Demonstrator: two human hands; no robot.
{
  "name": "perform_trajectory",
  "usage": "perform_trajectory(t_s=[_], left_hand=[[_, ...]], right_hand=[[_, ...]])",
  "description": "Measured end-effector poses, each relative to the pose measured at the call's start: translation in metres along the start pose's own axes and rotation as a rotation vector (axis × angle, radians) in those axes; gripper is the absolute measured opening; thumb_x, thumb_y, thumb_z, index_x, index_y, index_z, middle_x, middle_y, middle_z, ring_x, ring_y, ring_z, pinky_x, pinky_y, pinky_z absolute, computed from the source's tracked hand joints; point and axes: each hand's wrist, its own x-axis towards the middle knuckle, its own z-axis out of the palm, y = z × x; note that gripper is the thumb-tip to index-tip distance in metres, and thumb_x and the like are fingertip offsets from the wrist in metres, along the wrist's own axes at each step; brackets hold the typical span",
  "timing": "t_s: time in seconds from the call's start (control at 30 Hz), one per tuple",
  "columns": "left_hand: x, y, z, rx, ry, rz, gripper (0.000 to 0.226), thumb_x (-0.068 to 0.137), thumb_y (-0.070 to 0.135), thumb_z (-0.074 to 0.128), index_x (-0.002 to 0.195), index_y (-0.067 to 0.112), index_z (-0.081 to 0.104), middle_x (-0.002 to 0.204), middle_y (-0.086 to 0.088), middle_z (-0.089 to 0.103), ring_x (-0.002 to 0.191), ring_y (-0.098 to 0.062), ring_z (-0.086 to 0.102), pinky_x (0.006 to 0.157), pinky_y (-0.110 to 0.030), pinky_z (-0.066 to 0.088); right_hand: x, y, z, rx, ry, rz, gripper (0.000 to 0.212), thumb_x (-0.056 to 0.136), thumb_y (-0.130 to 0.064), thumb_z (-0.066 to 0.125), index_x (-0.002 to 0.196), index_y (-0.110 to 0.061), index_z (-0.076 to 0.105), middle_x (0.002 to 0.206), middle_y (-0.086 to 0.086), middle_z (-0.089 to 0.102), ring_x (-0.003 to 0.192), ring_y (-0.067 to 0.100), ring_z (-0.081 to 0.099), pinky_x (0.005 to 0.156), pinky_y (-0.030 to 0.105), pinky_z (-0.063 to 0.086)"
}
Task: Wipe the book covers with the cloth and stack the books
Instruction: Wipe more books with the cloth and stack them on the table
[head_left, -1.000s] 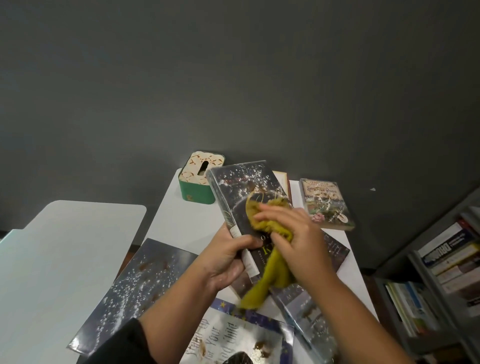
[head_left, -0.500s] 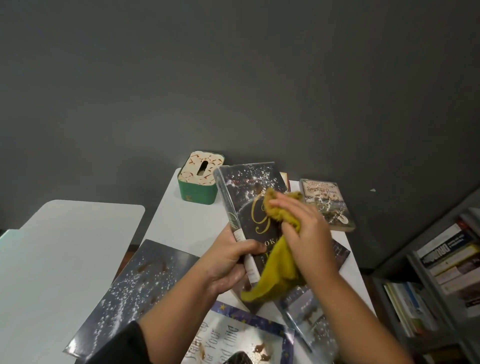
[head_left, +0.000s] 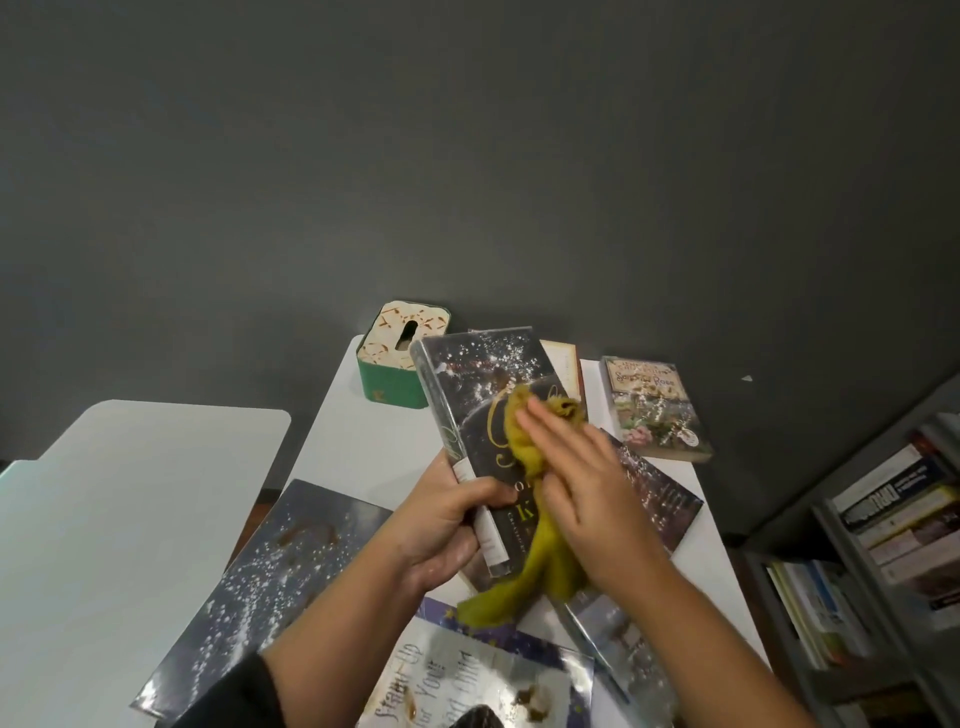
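Note:
My left hand (head_left: 441, 525) grips the spine edge of a dark book with a dusty, speckled cover (head_left: 478, 384), holding it tilted above the white table (head_left: 363, 447). My right hand (head_left: 582, 488) lies with straight fingers on a yellow-green cloth (head_left: 524, 561) and presses it against the cover; the cloth's tail hangs down below the book. Other dusty books lie around: a large dark one (head_left: 270, 587) at the left, a light one with script lettering (head_left: 467, 680) near me, a dark one (head_left: 660, 499) under my right hand, and a floral paperback (head_left: 654, 410) at the far right.
A green tissue box with a cream patterned top (head_left: 400, 358) stands at the table's far edge. A second pale tabletop (head_left: 104, 519) lies to the left. A grey bookshelf full of books (head_left: 893, 530) stands on the right. A dark wall is behind.
My right hand has slid the cloth up and to the right over the cover, its fingers now flatter. My left hand keeps its grip; the book has tilted slightly.

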Motion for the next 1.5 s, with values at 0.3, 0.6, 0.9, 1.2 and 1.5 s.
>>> perform_trajectory(t_s=[0.3,0.6,0.9,1.2,1.5], left_hand=[[-0.005,-0.003,0.004,0.037,-0.038,-0.024,0.054,0.059,-0.019,0.052,0.11,0.0,0.057,0.091,-0.018,0.071,0.082,-0.025,0.07,0.07,-0.034,0.059],[-0.005,-0.011,0.008,0.085,-0.05,-0.068,0.057,0.058,-0.018,0.055,0.111,0.003,0.055,0.098,-0.019,0.069,0.088,-0.026,0.068,0.082,-0.037,0.057],[-0.006,-0.006,0.012,0.088,-0.071,-0.032,0.052,0.061,-0.019,0.051,0.107,0.004,0.058,0.089,-0.017,0.069,0.082,-0.024,0.069,0.069,-0.033,0.059],[-0.014,-0.009,0.013,0.039,-0.09,-0.041,0.053,0.06,-0.018,0.053,0.109,0.001,0.057,0.097,-0.02,0.07,0.086,-0.027,0.07,0.078,-0.038,0.059],[-0.018,-0.006,0.013,0.076,-0.098,-0.039,0.053,0.064,-0.019,0.052,0.113,0.001,0.053,0.091,-0.017,0.069,0.084,-0.025,0.07,0.071,-0.035,0.059]], right_hand=[[0.002,-0.002,-0.006,0.094,0.211,0.011,0.044,0.08,-0.007,0.066,0.121,-0.022,0.062,0.119,-0.01,0.057,0.11,-0.001,0.044,0.098,0.002,0.025],[0.026,0.018,-0.026,0.116,0.319,0.215,0.041,0.08,-0.004,0.068,0.111,-0.03,0.062,0.101,-0.018,0.052,0.098,0.005,0.054,0.091,0.014,0.044],[-0.004,-0.021,-0.008,0.181,0.22,-0.032,0.042,0.078,-0.001,0.068,0.113,-0.024,0.067,0.107,-0.01,0.058,0.108,0.003,0.053,0.095,0.013,0.039],[0.004,0.0,-0.027,0.143,0.281,0.106,0.041,0.077,0.0,0.069,0.107,-0.027,0.067,0.101,-0.016,0.057,0.1,0.006,0.057,0.087,0.003,0.037],[0.01,-0.02,-0.016,0.214,0.187,-0.005,0.039,0.078,0.0,0.065,0.108,-0.027,0.069,0.106,-0.014,0.06,0.106,0.003,0.053,0.093,0.007,0.035]])
